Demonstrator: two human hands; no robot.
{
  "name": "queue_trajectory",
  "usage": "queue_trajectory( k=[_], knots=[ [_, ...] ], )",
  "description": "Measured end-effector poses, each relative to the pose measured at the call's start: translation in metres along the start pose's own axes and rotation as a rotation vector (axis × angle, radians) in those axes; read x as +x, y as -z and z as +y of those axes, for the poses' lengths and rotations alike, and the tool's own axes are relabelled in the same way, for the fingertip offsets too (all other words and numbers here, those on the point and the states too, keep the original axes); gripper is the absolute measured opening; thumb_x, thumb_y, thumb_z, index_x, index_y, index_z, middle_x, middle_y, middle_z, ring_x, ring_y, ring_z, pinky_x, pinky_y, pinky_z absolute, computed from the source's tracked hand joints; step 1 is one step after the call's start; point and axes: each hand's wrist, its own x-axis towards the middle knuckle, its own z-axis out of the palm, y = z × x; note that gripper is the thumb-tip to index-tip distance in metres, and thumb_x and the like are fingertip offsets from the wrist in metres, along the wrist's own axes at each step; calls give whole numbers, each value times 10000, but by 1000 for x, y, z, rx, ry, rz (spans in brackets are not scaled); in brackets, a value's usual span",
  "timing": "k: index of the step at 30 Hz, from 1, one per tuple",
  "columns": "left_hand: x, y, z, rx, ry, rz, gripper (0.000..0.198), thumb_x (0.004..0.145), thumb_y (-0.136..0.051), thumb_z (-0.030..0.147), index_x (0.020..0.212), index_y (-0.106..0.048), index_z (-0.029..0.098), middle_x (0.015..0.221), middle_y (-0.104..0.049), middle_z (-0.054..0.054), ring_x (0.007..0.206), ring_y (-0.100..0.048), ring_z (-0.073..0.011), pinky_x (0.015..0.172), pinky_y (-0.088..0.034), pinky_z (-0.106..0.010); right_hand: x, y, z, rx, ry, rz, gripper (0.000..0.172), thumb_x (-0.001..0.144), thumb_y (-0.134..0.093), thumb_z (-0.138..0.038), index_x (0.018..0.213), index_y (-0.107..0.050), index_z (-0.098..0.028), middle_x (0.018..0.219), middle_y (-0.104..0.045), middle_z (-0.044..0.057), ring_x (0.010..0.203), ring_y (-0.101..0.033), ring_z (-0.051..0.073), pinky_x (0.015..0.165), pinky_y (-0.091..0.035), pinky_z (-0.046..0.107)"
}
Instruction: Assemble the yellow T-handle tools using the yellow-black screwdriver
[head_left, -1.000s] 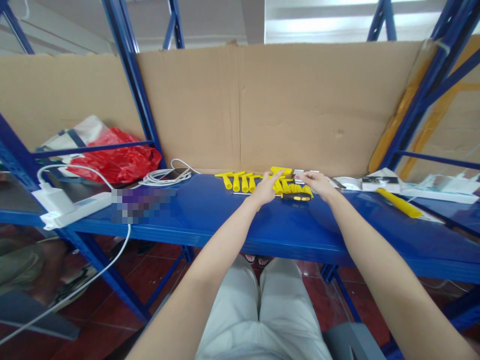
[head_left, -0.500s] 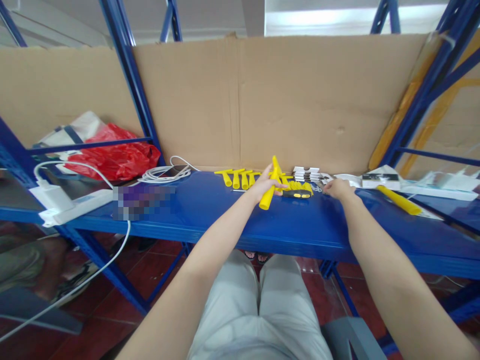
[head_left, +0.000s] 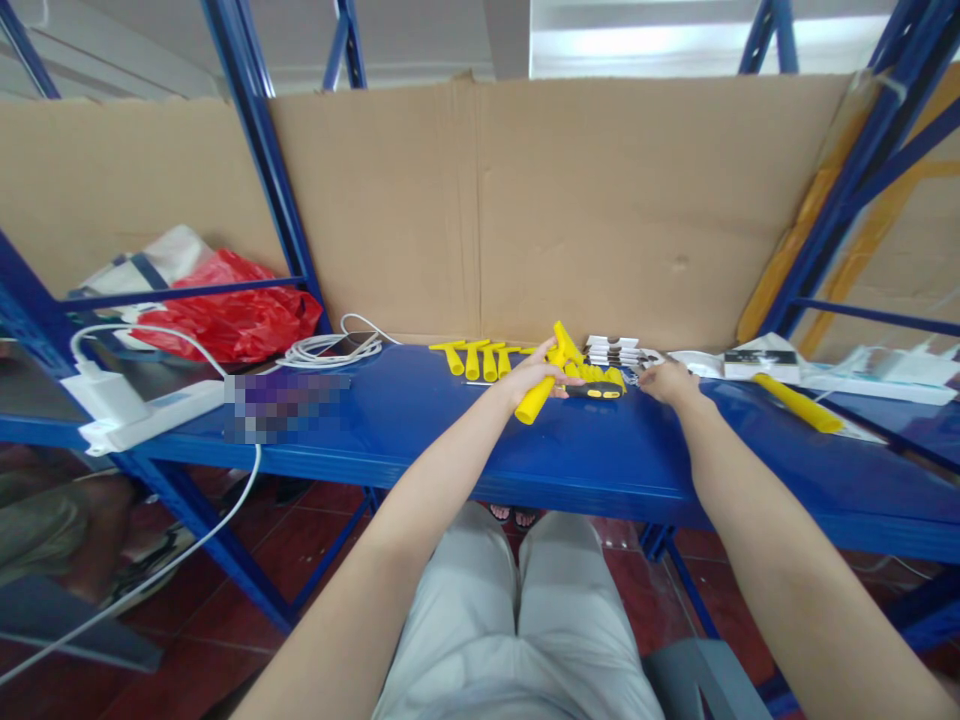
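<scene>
My left hand [head_left: 531,378] is closed around a yellow T-shaped plastic handle [head_left: 534,400], its crosspiece tilted up and its round grip pointing toward me. My right hand [head_left: 667,382] has its fingers drawn together at some small shiny metal parts [head_left: 631,378]; whatever it pinches is too small to make out. Just right of my left hand lies a black and yellow screwdriver [head_left: 594,390]. More yellow handles [head_left: 490,362] stand in a row behind and to the left, and others are bunched behind the screwdriver. A stack of white-and-dark small pieces [head_left: 611,348] sits against the cardboard.
On the blue shelf [head_left: 420,430], a coiled white cable [head_left: 322,350], a power strip [head_left: 165,412] and a red plastic bag [head_left: 225,310] lie left. A yellow tube [head_left: 799,402] and small box [head_left: 761,362] lie right. Cardboard [head_left: 600,200] walls the back.
The handle in my left hand has tipped slightly, its crosspiece shifting right and down. My right hand has moved a little left over the metal parts.
</scene>
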Motion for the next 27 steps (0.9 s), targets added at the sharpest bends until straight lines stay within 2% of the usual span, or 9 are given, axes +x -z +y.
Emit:
queue_trajectory(
  k=[4, 9, 13, 18, 21, 27],
  knots=[
    [-1, 0, 1, 18, 13, -27, 1059, 661, -540, -75, 1523, -167, 415, 1398, -513, -114, 858, -730, -186, 518, -528, -148, 6, -5, 2, -12, 1, -7, 271, 820, -574, -263, 1022, -753, -286, 1192, -650, 76, 1190, -523, 309, 981, -439, 481],
    [-1, 0, 1, 35, 7, -58, 1051, 653, -541, -80, 1513, -198, 417, 1398, -520, -113, 817, -735, -184, 507, -530, -152, 9, -10, 6, -14, 10, 12, 320, 816, -558, -237, 1075, -738, -289, 1215, -645, 77, 1191, -534, 305, 969, -451, 469],
    [-1, 0, 1, 36, 21, -65, 1059, 647, -550, -81, 1511, -199, 422, 1410, -513, -113, 818, -737, -190, 522, -542, -164, 8, -10, 6, -12, 0, 0, 290, 836, -539, -259, 1044, -740, -281, 1222, -640, 84, 1199, -529, 300, 970, -450, 463],
    [-1, 0, 1, 27, 37, -60, 1061, 650, -570, -85, 1506, -213, 430, 1417, -510, -106, 850, -736, -195, 568, -563, -179, 11, -11, 3, -38, -25, -22, 242, 820, -546, -233, 964, -740, -250, 1140, -666, 88, 1177, -548, 282, 955, -461, 429],
    [-1, 0, 1, 23, 45, -59, 1060, 652, -580, -84, 1508, -216, 425, 1417, -510, -110, 862, -735, -198, 572, -564, -176, 15, -12, 3, -63, 15, -62, 214, 819, -553, -253, 927, -735, -222, 1071, -682, 97, 1128, -581, 266, 918, -479, 386],
    [-2, 0, 1, 27, 50, -62, 1055, 658, -560, -95, 1510, -215, 423, 1395, -535, -108, 854, -734, -195, 548, -551, -165, 13, -9, -1, -96, 54, -105, 242, 848, -560, -321, 952, -730, -185, 1039, -693, 135, 1079, -616, 276, 882, -490, 376]
  ],
)
